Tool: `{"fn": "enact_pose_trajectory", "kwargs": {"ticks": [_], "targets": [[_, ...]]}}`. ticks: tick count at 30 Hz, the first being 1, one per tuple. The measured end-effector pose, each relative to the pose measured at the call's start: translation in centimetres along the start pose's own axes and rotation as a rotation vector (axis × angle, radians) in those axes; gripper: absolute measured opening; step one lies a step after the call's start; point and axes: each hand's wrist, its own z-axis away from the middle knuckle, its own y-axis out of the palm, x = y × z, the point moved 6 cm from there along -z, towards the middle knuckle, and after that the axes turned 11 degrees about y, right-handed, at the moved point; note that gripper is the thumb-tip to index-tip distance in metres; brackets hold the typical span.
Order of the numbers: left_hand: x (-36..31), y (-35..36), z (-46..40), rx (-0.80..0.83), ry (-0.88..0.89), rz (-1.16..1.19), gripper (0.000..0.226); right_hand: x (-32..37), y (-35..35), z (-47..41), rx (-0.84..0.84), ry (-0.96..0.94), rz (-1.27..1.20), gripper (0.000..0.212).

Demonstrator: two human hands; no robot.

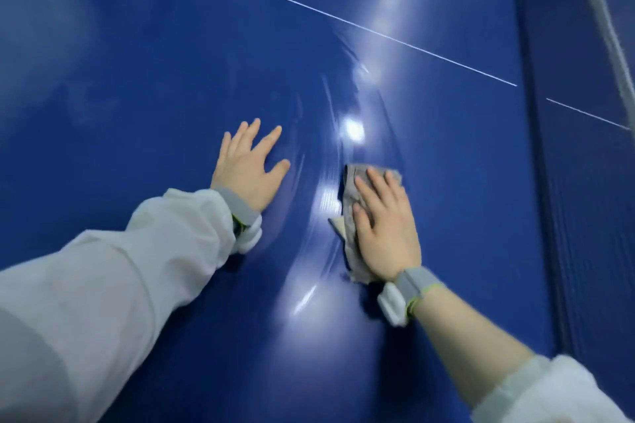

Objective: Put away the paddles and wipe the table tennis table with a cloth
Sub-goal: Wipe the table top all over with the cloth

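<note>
Two hands lie flat on one blue table [137, 79]. The left hand [249, 170], mid-frame, rests bare with fingers spread; the right hand [386, 228], just right of it, presses one grey cloth [350, 203] with straight fingers.

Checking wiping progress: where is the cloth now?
In the head view, the grey cloth lies on the blue table, pressed flat under the right hand, right of centre.

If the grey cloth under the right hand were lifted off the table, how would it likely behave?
Probably floppy: the cloth lies crumpled in soft folds under the flat right hand. Likely light, as it looks thin at its edges. It seems to slide easily, judging by the curved streaks on the glossy table.
</note>
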Motion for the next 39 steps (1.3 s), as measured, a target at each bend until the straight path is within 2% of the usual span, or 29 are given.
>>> {"fn": "enact_pose_trajectory", "kwargs": {"ticks": [8,10,12,15,16,19,23,28,33,36,39], "targets": [[-1.7,-0.1,15.8,0.112,0.021,0.099,0.057,12.0,3.7,25.4,0.064,-0.069,0.013,0.051],[-1.3,0.1,17.3,0.142,-0.033,0.125,0.056,14.6,5.5,28.4,0.108,-0.1,0.012,0.053],[-1.3,-0.1,18.7,0.153,-0.069,0.118,0.056,16.4,5.8,30.2,0.071,-0.125,0.031,0.051],[-2.2,-0.5,18.9,0.125,-0.109,0.074,0.056,15.7,5.5,29.8,0.105,-0.177,0.039,0.052],[-2.4,-0.5,18.4,0.112,-0.132,0.045,0.057,14.1,5.2,28.9,0.115,-0.157,0.037,0.05],[-3.6,0.0,16.1,0.081,-0.172,-0.072,0.057,7.1,3.3,24.1,0.005,-0.004,0.043,0.053],[-7.0,2.6,8.9,0.03,-0.112,-0.118,0.058,-2.2,0.2,14.4,-0.035,0.163,0.01,0.053],[-9.8,5.4,0.7,-0.002,-0.114,-0.187,0.06,-7.0,-2.0,2.5,-0.035,0.195,0.015,0.063],[-11.1,7.4,-6.0,-0.065,-0.215,-0.252,0.059,-7.2,-3.7,-10.2,-0.043,0.083,0.018,0.066],[-11.1,8.2,-7.7,-0.136,-0.335,-0.269,0.058,-5.2,-3.1,-18.5,-0.008,0.003,0.027,0.054],[-11.0,8.7,-8.3,-0.198,-0.36,-0.395,0.064,-2.0,-1.6,-26.7,0.029,-0.071,0.032,0.048]]}}
